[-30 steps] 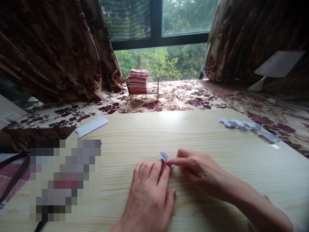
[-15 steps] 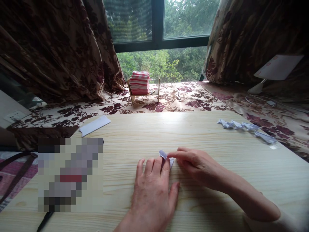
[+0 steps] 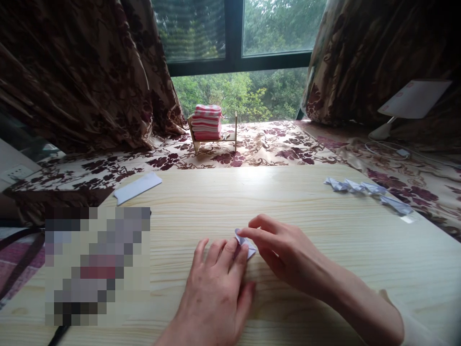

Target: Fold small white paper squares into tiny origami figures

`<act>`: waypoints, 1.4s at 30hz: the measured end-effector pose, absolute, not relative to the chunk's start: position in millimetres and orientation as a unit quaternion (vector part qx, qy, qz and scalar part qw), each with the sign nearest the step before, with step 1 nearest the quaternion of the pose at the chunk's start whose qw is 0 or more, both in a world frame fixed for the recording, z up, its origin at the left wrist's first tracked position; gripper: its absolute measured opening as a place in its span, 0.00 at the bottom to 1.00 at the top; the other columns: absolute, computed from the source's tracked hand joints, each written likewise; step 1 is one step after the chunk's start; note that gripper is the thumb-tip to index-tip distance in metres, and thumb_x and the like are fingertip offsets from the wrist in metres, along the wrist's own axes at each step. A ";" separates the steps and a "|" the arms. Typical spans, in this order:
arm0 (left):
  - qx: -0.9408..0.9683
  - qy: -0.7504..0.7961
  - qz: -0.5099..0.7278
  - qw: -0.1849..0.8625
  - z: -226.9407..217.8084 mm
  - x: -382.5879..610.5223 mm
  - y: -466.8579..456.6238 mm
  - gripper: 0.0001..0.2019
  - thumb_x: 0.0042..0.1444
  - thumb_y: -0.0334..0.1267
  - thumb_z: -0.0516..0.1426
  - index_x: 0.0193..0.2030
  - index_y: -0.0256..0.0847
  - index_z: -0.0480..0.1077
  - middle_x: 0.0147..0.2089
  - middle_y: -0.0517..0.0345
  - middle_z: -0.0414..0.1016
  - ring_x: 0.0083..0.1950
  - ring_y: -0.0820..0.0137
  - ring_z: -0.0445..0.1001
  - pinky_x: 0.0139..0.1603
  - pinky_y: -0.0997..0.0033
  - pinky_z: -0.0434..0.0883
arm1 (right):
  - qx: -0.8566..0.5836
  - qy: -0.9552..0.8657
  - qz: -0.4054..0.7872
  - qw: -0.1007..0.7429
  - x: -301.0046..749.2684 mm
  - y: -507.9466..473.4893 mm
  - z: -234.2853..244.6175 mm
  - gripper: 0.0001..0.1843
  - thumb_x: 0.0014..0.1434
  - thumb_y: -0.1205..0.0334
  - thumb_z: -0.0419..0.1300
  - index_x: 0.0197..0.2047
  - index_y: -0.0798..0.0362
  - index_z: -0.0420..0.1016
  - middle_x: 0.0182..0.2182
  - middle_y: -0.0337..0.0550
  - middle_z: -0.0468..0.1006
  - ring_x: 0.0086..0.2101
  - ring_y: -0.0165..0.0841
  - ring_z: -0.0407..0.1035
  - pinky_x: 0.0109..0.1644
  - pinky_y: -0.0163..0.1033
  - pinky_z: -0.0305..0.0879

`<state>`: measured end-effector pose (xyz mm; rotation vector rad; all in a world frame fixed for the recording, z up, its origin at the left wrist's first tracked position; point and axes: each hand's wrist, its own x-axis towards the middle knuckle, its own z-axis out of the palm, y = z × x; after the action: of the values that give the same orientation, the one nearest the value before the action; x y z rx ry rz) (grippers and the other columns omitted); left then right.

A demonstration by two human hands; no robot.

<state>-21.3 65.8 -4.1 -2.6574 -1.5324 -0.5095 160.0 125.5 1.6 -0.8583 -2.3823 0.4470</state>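
Note:
A small folded piece of white paper (image 3: 246,243) lies on the pale wooden table (image 3: 288,202), near its front middle. My left hand (image 3: 216,293) rests flat on the table with its fingers stretched out, the fingertips pressing the paper's near edge. My right hand (image 3: 284,250) comes in from the right, its forefinger and thumb pinched on the paper's upper right part. Most of the paper is hidden under my fingers.
A row of folded white paper pieces (image 3: 367,192) lies at the table's right edge, a white paper strip (image 3: 137,188) at its back left. A blurred-out patch (image 3: 97,264) covers the front left. Behind, a striped stack on a small wooden rack (image 3: 207,122) stands on floral cloth, a white lamp (image 3: 410,103) at right.
Both hands have shifted slightly left and nearer on the table, the right fingers curling more over the paper. The paper's raised flap sits lower than before.

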 end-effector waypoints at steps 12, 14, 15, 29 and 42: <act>-0.824 -0.535 -0.179 0.046 -20.5 -11.3 59.3 0.22 0.60 0.43 0.49 0.59 0.38 0.63 0.60 0.50 0.67 0.57 0.56 0.61 0.58 0.50 0.54 | -0.332 -0.896 0.139 0.260 160.6 126.9 -4.3 0.19 0.57 0.76 0.49 0.48 0.51 0.70 0.37 0.45 0.71 0.32 0.29 0.65 0.34 0.33 0.62; -0.824 -0.536 -0.177 0.050 -20.9 -10.7 58.6 0.22 0.60 0.43 0.49 0.59 0.38 0.63 0.60 0.50 0.67 0.57 0.56 0.62 0.57 0.49 0.54 | -0.327 -0.897 0.143 0.260 160.2 126.7 -4.7 0.18 0.57 0.75 0.49 0.48 0.51 0.70 0.38 0.46 0.71 0.33 0.30 0.66 0.34 0.33 0.62; -0.823 -0.538 -0.175 0.051 -21.1 -10.2 58.0 0.22 0.60 0.43 0.49 0.60 0.38 0.62 0.60 0.50 0.67 0.57 0.56 0.62 0.57 0.49 0.54 | -0.324 -0.898 0.143 0.261 159.9 126.7 -4.9 0.18 0.57 0.75 0.49 0.47 0.52 0.70 0.38 0.46 0.71 0.33 0.30 0.66 0.35 0.33 0.63; -0.800 -0.562 -0.200 0.069 -26.7 -2.5 52.4 0.24 0.59 0.46 0.49 0.59 0.38 0.63 0.61 0.49 0.66 0.59 0.56 0.62 0.59 0.48 0.53 | -0.311 -0.892 0.145 0.293 157.3 126.8 -10.6 0.19 0.55 0.77 0.49 0.47 0.52 0.69 0.38 0.47 0.71 0.33 0.31 0.67 0.34 0.34 0.65; -0.825 -0.521 -0.206 0.072 -11.7 -31.0 47.7 0.20 0.56 0.40 0.53 0.54 0.35 0.66 0.62 0.43 0.64 0.62 0.55 0.61 0.61 0.49 0.59 | -0.305 -0.889 0.155 0.304 160.8 125.0 -11.2 0.25 0.53 0.80 0.48 0.51 0.51 0.67 0.40 0.47 0.71 0.34 0.32 0.69 0.35 0.36 0.66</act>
<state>-31.0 47.7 -11.7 -2.4800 -1.5675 -0.6189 160.8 125.0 -11.2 -0.8090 -2.3545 0.4114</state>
